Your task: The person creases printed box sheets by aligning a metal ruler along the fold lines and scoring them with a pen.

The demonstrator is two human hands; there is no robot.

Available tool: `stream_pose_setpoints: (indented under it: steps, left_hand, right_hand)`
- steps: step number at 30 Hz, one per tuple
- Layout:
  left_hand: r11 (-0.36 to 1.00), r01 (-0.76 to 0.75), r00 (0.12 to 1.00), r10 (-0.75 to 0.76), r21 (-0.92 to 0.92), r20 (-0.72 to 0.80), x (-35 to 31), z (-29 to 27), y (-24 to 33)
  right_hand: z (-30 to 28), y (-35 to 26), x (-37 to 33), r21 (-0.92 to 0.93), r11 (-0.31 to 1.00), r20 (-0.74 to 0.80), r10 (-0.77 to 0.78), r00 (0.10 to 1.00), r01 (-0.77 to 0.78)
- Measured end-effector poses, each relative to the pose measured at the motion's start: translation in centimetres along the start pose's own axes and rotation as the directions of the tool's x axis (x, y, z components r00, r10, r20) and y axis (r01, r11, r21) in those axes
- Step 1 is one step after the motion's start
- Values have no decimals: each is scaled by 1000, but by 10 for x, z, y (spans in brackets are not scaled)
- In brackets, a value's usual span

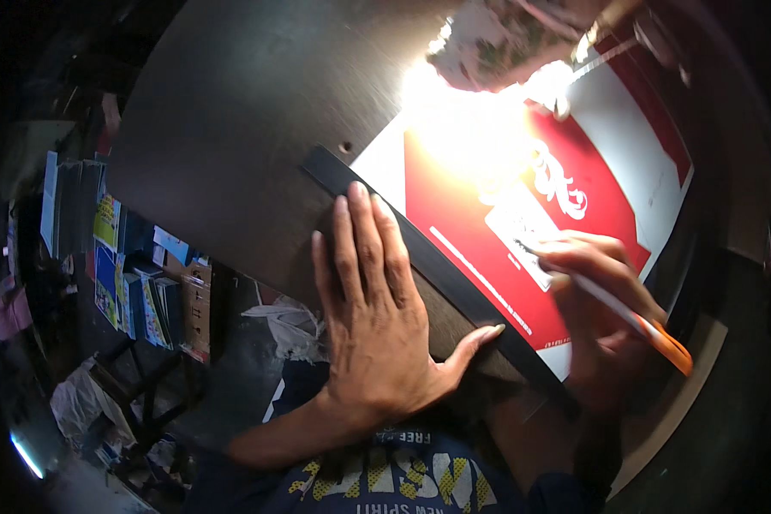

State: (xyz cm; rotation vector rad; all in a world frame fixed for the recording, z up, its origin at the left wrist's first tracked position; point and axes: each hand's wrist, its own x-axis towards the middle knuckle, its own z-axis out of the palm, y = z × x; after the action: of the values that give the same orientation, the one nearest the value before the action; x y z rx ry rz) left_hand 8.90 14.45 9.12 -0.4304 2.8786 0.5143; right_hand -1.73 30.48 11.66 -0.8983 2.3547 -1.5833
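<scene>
My left hand (371, 300) lies flat, fingers stretched out and thumb spread. Its fingertips and thumb touch a long black straight strip (454, 278) that runs diagonally along the edge of a printed sheet. The sheet (471, 248) is red with white margins, white ornamental lettering and a pale label-like panel (520, 237). In my right hand (604, 283), closed in a writing grip, is a slim white pen-like tool (612, 301) with an orange end. Its dark tip is over the pale panel; whether it touches cannot be made out. Part of the right hand is blurred.
A dark tabletop (231, 146) with a small hole lies under the sheet. Glare washes out the sheet's far part. Beyond it are a patterned cloth (505, 43) and a blurred shape like another person's hand (612, 21). Stacked books or boxes (133, 265) stand at left.
</scene>
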Motion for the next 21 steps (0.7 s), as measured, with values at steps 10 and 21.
stream_pose_setpoints:
  steps: [10, 21]
  left_hand:
    - [971, -21, 996, -1, -238, -93, -2, 4, -4]
    - [967, -47, 994, 22, -250, -104, 0, 10, -9]
  right_hand:
    - [81, 24, 75, 187, 981, 236, -4, 972, -42]
    - [86, 21, 84, 96, 995, 238, -39, 971, 17]
